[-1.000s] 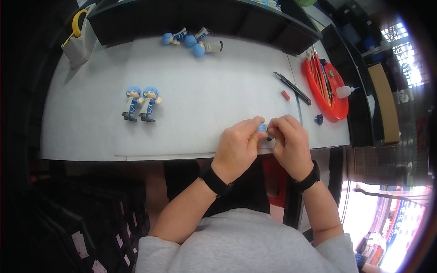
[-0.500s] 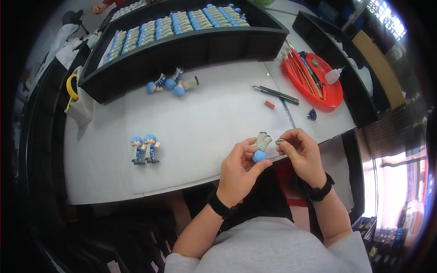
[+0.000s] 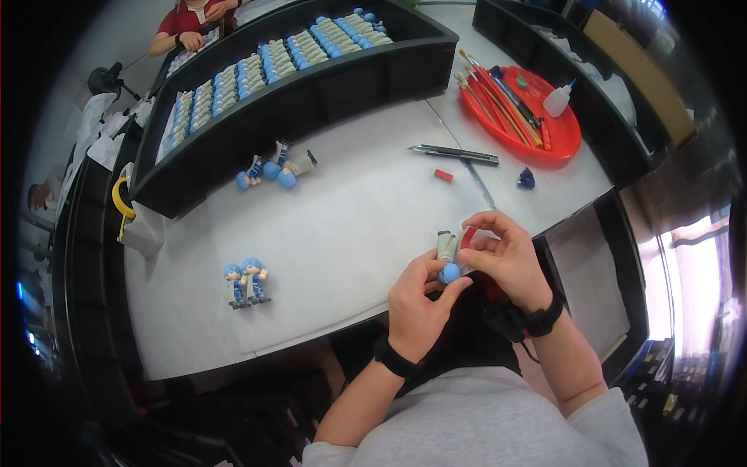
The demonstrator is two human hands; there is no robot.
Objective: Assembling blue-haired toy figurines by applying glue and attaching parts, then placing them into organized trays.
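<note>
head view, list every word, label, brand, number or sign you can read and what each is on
None can be read.
Figure in the left hand: no lettering visible.
Knife: any marking is too small to read.
Bottle: no readable text.
Pale patches at lower right: possibly labels, too small and blurred to read.

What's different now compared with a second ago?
The left hand keeps hold of the blue-headed figure, now turned so its legs point away from the person. A curved red piece now shows in the right hand. The view has swung, revealing more rows of figures. The two figures at left, slim black tool and red dish stayed put.
</note>
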